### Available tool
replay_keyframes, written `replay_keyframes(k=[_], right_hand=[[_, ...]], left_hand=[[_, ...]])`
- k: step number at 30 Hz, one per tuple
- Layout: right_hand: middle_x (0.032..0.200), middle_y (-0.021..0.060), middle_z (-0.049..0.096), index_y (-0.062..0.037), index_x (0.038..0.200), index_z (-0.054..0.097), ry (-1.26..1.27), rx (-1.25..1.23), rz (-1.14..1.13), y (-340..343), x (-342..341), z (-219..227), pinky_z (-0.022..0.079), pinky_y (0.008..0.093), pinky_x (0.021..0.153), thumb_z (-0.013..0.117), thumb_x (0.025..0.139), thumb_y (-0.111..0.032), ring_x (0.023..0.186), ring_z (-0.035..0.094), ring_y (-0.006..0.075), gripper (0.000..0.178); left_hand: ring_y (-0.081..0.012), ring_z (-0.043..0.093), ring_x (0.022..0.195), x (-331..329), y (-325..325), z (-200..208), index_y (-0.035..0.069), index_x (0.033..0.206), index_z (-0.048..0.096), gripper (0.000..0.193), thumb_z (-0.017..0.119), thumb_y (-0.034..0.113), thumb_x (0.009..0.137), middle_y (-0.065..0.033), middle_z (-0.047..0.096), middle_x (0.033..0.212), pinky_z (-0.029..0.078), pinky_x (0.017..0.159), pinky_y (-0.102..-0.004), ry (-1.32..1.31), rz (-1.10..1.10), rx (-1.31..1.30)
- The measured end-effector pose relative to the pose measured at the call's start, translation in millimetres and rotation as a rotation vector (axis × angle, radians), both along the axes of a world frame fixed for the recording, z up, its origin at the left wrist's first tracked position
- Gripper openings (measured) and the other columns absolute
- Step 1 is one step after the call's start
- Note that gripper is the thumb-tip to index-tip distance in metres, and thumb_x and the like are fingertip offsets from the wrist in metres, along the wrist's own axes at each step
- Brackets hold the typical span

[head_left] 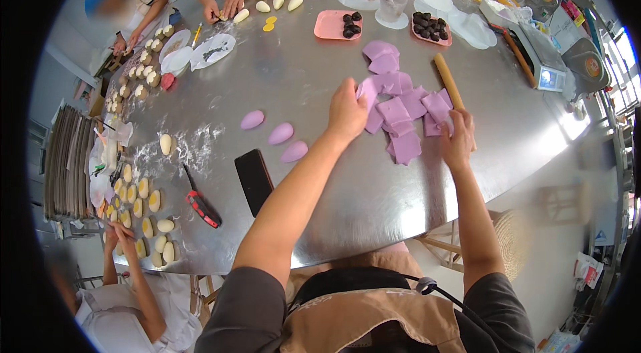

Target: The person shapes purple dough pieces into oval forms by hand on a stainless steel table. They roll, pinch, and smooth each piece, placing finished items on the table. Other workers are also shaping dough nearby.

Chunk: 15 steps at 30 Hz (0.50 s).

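Note:
My left hand (pixel 348 114) pinches the edge of a thin purple dough sheet (pixel 366 90) at the left of a loose spread of such sheets. Several more purple dough squares (pixel 400 116) overlap one another on the metal table between my hands. My right hand (pixel 458 140) is closed, with a bit of a purple sheet (pixel 449 124) showing at its thumb. A wooden rolling pin (pixel 449 82) lies just beyond and beside that hand, its near end partly behind the fingers. Left of my left forearm rest three smooth purple egg-shaped pieces (pixel 281 133).
Two pink trays (pixel 324 24) of dark balls (pixel 431 26) stand farther back. A black phone (pixel 254 181) and a red-handled knife (pixel 202 209) lie to the left. A digital scale (pixel 534 59) sits at the far right. Other people work around the table among pale egg-shaped pieces (pixel 155 201).

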State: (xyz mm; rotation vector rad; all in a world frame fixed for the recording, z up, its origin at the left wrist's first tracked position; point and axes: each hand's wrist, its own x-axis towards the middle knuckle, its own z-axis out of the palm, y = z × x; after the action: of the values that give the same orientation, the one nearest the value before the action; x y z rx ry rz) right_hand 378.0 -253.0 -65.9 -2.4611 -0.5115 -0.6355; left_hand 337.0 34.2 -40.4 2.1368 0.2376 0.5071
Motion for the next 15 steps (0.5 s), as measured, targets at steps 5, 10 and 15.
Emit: replay_keyframes(k=[5, 10, 15], right_hand=[[0.104, 0.0032, 0.064, -0.001, 0.119, 0.061, 1.071, 1.253, 0.584, 56.7, -86.1, 46.4, 0.046, 0.0273, 0.083, 0.064, 0.099, -0.024, 0.092, 0.058, 0.0137, 0.031], [0.09, 0.0076, 0.066, -0.0034, 0.101, 0.07, 1.084, 0.661, 0.633, 94.0, -167.7, 27.2, 0.051, 0.0352, 0.077, 0.068, 0.093, -0.014, 0.081, 0.063, 0.0201, 0.014], [0.087, 0.0165, 0.064, -0.0006, 0.095, 0.07, 0.386, 0.281, 0.54, 107.1, -206.7, -21.1, 0.052, 0.0406, 0.076, 0.071, 0.08, -0.006, 0.081, 0.063, 0.0369, 0.016]], left_hand=[[-0.0094, 0.056, 0.08, -112.0, -16.3, 82.8, 0.003, 0.1, 0.048, 0.016, 0.059, 0.015, 0.1, -0.0032, 0.055, 0.084, 0.046, 0.06, -0.0321, -0.067, -0.225, -0.662], [-0.0122, 0.062, 0.063, -232.8, -44.6, -19.1, 0.003, 0.113, 0.044, 0.021, 0.058, 0.012, 0.1, -0.0065, 0.062, 0.089, 0.048, 0.048, -0.0259, 0.345, -0.244, -0.778], [-0.0145, 0.064, 0.054, -251.6, -54.4, -43.2, 0.002, 0.11, 0.048, 0.016, 0.058, 0.005, 0.097, -0.0089, 0.065, 0.082, 0.041, 0.04, -0.0242, 0.544, -0.065, -0.673]])
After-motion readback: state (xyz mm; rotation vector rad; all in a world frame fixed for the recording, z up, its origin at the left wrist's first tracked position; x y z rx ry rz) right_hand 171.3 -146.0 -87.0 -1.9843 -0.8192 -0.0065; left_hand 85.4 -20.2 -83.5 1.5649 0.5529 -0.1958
